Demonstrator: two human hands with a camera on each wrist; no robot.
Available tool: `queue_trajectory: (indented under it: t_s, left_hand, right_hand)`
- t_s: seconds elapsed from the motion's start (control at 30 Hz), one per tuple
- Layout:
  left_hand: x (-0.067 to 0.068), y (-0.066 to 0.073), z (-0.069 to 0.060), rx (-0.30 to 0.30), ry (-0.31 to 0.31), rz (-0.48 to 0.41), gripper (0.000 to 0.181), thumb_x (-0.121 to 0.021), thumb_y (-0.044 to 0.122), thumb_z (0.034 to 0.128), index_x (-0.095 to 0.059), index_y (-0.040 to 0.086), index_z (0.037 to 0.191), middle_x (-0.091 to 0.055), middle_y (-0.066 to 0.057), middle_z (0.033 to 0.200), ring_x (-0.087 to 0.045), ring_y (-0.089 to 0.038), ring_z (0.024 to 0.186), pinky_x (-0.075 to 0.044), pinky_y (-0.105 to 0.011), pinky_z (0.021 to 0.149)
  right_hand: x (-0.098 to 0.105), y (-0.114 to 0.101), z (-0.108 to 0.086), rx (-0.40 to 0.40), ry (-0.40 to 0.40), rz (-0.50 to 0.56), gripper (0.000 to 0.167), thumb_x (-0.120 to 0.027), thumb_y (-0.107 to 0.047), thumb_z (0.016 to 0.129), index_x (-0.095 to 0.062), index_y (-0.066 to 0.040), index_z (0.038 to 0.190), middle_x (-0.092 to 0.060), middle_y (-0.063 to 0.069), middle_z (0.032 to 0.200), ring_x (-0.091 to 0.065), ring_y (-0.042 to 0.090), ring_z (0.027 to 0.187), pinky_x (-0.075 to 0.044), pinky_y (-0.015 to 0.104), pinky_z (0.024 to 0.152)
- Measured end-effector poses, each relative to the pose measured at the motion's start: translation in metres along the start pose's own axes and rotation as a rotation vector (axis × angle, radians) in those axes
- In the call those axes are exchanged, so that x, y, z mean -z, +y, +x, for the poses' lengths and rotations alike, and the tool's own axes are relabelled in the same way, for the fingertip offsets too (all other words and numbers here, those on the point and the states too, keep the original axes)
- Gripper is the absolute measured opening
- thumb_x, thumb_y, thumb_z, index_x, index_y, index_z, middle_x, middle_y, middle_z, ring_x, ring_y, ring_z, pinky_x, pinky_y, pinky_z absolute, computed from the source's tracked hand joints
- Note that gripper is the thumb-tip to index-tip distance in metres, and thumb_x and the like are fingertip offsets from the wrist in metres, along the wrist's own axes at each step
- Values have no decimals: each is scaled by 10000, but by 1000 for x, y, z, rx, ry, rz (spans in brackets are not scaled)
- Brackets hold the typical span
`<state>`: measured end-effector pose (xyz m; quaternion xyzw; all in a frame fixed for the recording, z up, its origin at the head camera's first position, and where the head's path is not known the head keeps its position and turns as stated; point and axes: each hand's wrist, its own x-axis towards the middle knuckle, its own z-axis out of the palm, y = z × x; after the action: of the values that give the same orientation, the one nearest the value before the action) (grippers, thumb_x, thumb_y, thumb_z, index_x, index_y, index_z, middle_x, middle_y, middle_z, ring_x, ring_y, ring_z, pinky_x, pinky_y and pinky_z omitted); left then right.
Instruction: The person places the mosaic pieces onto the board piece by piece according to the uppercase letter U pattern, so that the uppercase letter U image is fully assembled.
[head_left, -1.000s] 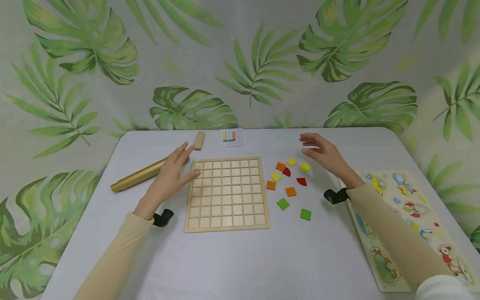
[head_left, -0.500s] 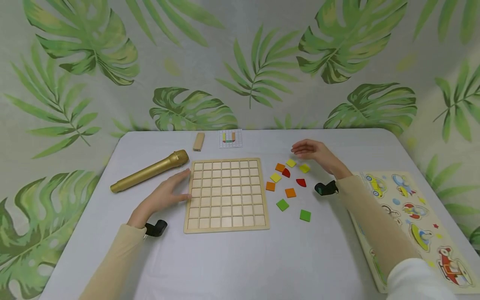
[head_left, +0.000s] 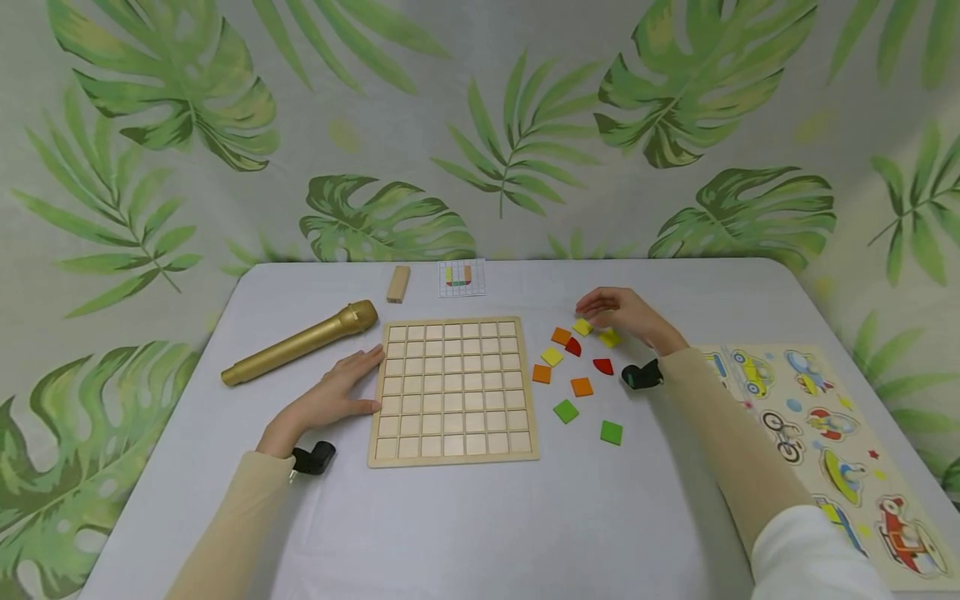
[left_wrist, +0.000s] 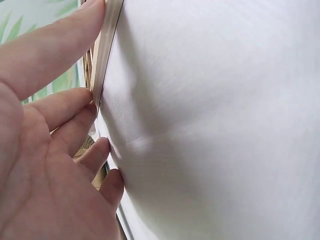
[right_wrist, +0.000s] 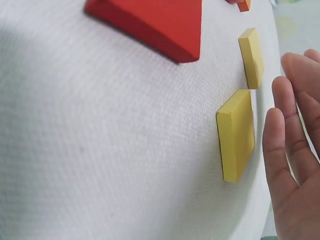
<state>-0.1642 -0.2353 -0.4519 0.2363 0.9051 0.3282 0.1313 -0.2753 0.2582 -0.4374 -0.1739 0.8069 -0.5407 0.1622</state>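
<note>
A wooden grid board (head_left: 453, 390) lies flat in the middle of the table. My left hand (head_left: 326, 404) is at its left side, thumb and fingertips touching the rim; the left wrist view shows the fingers (left_wrist: 75, 107) extended against the board's edge (left_wrist: 106, 55). My right hand (head_left: 630, 315) hovers at the far side of the loose tiles, holding nothing. Beneath and beside it are a yellow tile (head_left: 582, 327) and another yellow tile (head_left: 609, 337). The right wrist view has the fingers (right_wrist: 275, 135) loosely extended beside a yellow tile (right_wrist: 237, 137), with a red piece (right_wrist: 155, 25) nearby.
Several orange, green, yellow and red tiles, such as the green tile (head_left: 611, 432), lie right of the board. A gold microphone (head_left: 300, 342) lies left. Behind are a wooden block (head_left: 398, 284) and a pattern card (head_left: 462, 278). A picture puzzle board (head_left: 813, 433) lies right, partly under my forearm.
My left hand has come down and back from above the microphone to the board's left edge. My right hand has moved left and nearer, over the yellow tiles.
</note>
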Motion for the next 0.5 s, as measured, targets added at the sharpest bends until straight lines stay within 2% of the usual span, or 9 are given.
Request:
queue_trajectory:
  t_s: [0.2,0.5]
  left_hand:
    - [0,3,1,9,-14,4,800,-694,240,882,-248,-25,1491,-169,-179,1564,-60,-433,1407,-65,-669,1039]
    - [1,8,0,27,-39,8,812,-682,247,890,-218,-23,1499,-141,-183,1569,-26,-430,1410,-48,-669,1039]
  right_hand:
    - [-4,1,6,-110,11,-96,308,-573,83,869,-586,63,1175,-588,225,1197,-526,331,1066,-456,246,859]
    - [-12,-4,8,-127,28,-267,259,-584,95,857,-619,52,1110,-607,216,1144,-522,338,1036,-434,432,928]
